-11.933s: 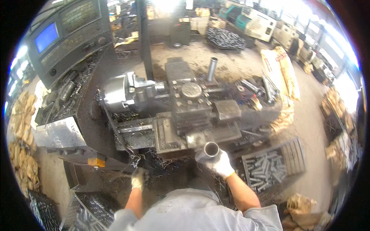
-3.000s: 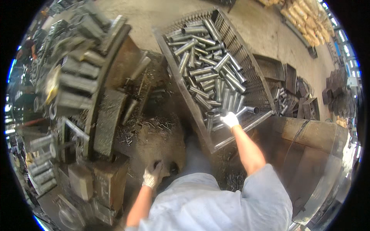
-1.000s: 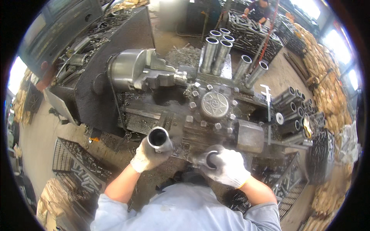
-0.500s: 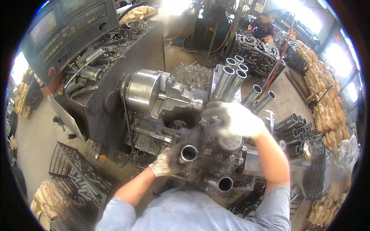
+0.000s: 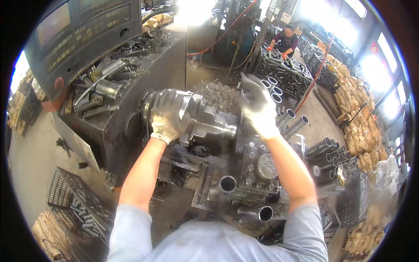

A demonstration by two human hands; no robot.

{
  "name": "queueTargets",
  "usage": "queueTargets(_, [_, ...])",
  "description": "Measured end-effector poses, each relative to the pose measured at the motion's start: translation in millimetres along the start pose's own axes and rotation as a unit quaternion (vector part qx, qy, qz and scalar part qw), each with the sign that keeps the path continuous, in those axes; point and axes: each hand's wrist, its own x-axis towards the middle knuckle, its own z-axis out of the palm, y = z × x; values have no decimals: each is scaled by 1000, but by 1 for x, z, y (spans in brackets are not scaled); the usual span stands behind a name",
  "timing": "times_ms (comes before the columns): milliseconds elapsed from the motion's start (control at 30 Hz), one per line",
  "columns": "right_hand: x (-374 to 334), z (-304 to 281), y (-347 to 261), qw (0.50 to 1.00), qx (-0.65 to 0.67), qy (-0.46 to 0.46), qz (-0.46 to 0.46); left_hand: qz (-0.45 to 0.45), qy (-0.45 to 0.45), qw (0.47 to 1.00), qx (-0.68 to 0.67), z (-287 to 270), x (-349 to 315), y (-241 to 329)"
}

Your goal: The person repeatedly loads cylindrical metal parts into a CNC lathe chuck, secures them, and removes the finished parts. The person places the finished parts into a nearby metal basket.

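My left hand [image 5: 168, 115], in a whitish glove with grey fingers, lies over the shiny lathe chuck [image 5: 153, 104], its fingers spread across the top. Stepped jaws [image 5: 203, 115] jut right from the chuck, with a bright metal ring-shaped end [image 5: 230, 130] at their tip. My right hand [image 5: 257, 102], gloved alike and blurred by motion, is raised beside several upright steel tubes [image 5: 276, 91]. Its fingers stretch upward and apart, and I see nothing held in them. Below, one tube [image 5: 228, 184] stands on the machine and another tube [image 5: 257, 213] lies near my body.
A control panel [image 5: 83, 39] overhangs the left. More tubes [image 5: 321, 147] and a caliper [image 5: 302, 144] are at the right. The tool post [image 5: 266, 166] sits under my right forearm. A black crate [image 5: 78, 205] stands lower left. A person [image 5: 286, 41] handles parts at a far bin.
My left hand has moved from the standing tube up onto the chuck. My right hand has gone from beside the jaws' end up to the upright tubes. The view has shifted slightly.
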Motion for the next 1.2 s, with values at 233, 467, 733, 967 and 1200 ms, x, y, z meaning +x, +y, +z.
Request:
queueTargets(233, [3, 64, 64, 780, -155, -597, 105, -8, -42, 999, 15, -4, 2, -3])
queueTargets(467, [0, 68, 132, 563, 50, -798, 208, -5, -45, 999, 31, -4, 1, -2])
queueTargets(733, [-25, -18, 108, 792, -231, -565, 6, 2, -61, 996, 60, -3, 5, 2])
queueTargets(967, [-42, -141, 65, 944, -56, -155, 284, 21, -61, 995, 73, 15, -9, -13])
queueTargets(1200, [-53, -154, -131, 969, -246, -14, 17, 8, -52, 997, 58, -37, -11, 46])
